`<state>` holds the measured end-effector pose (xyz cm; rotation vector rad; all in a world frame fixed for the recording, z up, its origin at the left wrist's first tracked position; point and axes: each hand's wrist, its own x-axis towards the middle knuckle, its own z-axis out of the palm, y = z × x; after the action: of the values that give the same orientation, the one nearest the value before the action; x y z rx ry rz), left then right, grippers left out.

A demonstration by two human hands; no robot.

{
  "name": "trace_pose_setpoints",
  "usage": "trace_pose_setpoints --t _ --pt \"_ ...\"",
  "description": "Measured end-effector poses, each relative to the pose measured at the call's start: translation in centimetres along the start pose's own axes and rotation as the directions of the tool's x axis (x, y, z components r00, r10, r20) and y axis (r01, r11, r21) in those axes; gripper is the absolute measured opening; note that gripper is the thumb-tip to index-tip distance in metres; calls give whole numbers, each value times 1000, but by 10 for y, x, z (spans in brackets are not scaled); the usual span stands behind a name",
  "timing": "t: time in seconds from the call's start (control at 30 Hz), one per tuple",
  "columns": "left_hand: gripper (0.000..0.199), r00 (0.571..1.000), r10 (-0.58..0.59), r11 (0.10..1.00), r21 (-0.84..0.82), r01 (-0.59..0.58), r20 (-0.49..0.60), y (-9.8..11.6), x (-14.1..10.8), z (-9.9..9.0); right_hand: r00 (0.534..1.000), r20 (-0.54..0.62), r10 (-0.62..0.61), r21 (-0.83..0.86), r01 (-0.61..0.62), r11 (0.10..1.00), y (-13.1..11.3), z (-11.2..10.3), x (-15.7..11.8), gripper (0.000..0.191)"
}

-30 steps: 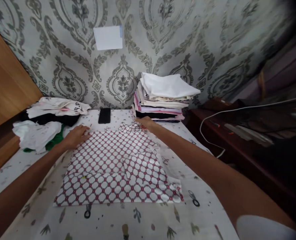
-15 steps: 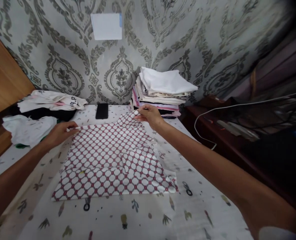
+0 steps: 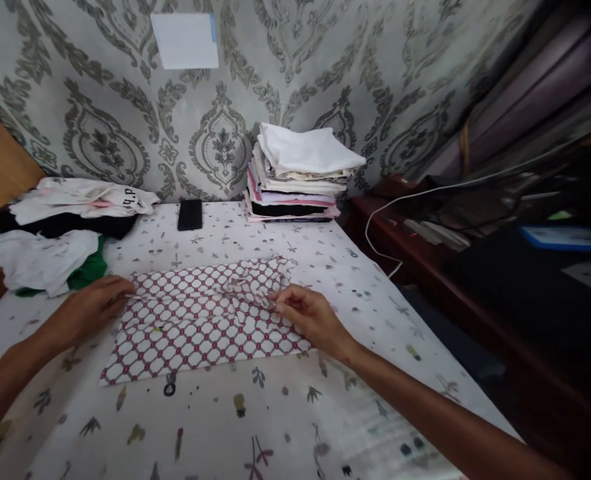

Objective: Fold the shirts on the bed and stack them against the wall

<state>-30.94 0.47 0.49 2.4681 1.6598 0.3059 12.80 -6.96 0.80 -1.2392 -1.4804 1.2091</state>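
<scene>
Left hand (image 3: 92, 308) and right hand (image 3: 315, 319) pinch lattice-print cloth (image 3: 195, 327); behind it, smartphone (image 3: 190, 215), folded-clothes stack (image 3: 295, 177); left of it, rumpled clothes (image 3: 45, 257).

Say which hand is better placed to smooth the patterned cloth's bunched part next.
Right, probably: the right hand pinches the patterned cloth beside its bunched part, while the left hand is at the opposite side.

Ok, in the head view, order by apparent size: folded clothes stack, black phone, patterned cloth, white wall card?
Largest to smallest:
1. Patterned cloth
2. Folded clothes stack
3. White wall card
4. Black phone
</scene>
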Motion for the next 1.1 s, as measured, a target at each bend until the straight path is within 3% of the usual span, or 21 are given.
trace_pose_setpoints --t 0.1,0.23,0.3,0.37,0.43,0.5,0.57,0.67,0.77,0.87,1.1 --pt "33 999 53 995 86 -53 7 21 10 -9 998 57 41 -13 -40 999 6 3 -9 30" --pt "39 974 228 971 -79 -227 5 96 29 -8 983 166 80 21 -85 996 0 -6 -6 31" --pt "40 917 394 910 -168 -380 57 141 37 3 992 116 40 -28 -37 999 -3 -20 8 31" --pt "40 825 556 827 -167 -537 104 181 43 19 999 -27 -46 -194 40 980 -2 -37 31 23" --pt "37 753 642 767 -117 -631 149 209 49 34 984 -129 -121 -454 50 890 3 -54 59 19" --pt "29 722 664 742 -46 -669 194 225 53 46 985 -107 -138 -651 36 758 10 -65 88 33" --pt "17 722 653 738 22 -674 230 233 58 52 994 -27 -104 -719 53 693 19 -70 113 40" --pt "17 748 614 764 49 -643 251 234 62 49 997 42 -61 -696 73 714 35 -70 136 34" --pt "22 772 595 803 -120 -584 223 230 65 36 997 43 -63 -652 76 754 49 -71 145 17" --pt "20 779 600 785 -327 -527 185 223 65 27 996 35 -80 -599 85 796 58 -75 147 10" --pt "20 717 638 769 -277 -576 279 224 66 32 991 22 -133 -452 128 883 67 -80 142 6"
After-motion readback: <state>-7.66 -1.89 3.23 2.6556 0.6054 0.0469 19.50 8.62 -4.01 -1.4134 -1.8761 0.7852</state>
